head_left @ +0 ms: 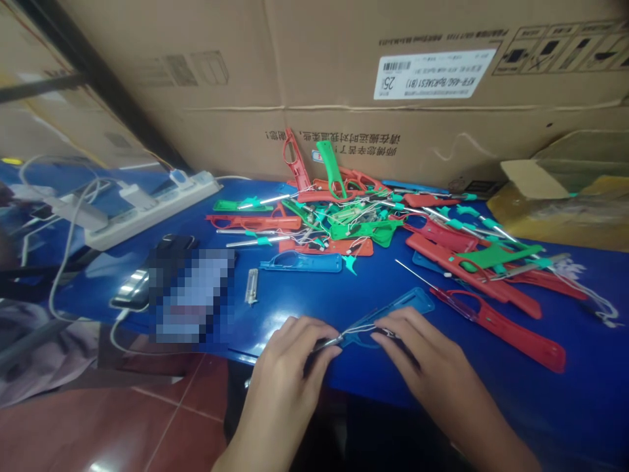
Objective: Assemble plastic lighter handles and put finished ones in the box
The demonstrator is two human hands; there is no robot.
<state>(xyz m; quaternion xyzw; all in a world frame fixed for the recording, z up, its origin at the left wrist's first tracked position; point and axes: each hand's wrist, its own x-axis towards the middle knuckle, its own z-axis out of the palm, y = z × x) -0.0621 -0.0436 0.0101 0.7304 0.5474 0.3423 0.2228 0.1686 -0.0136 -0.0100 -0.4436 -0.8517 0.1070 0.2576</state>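
My left hand (292, 360) is closed on a thin metal tube (334, 341) near the front edge of the table. White wires (358, 329) run from the tube's end across to my right hand (425, 351). The right fingertips pinch the far end of those wires, at a small part mostly hidden by the fingers. Behind and beneath both hands lies a translucent blue lighter shell (419, 300). To the right rests a red lighter shell (521, 334) with a thin metal rod (413, 274) pointing back left. A small clear lighter tank (251, 286) lies to the left.
A pile of red, green and blue lighter shells (366, 231), tubes and wires spreads across the back of the blue table (289, 301). Left are a power strip (152, 208), a dark device (152, 272) and a blurred-out phone (196, 295). A large cardboard box (236, 85) stands behind.
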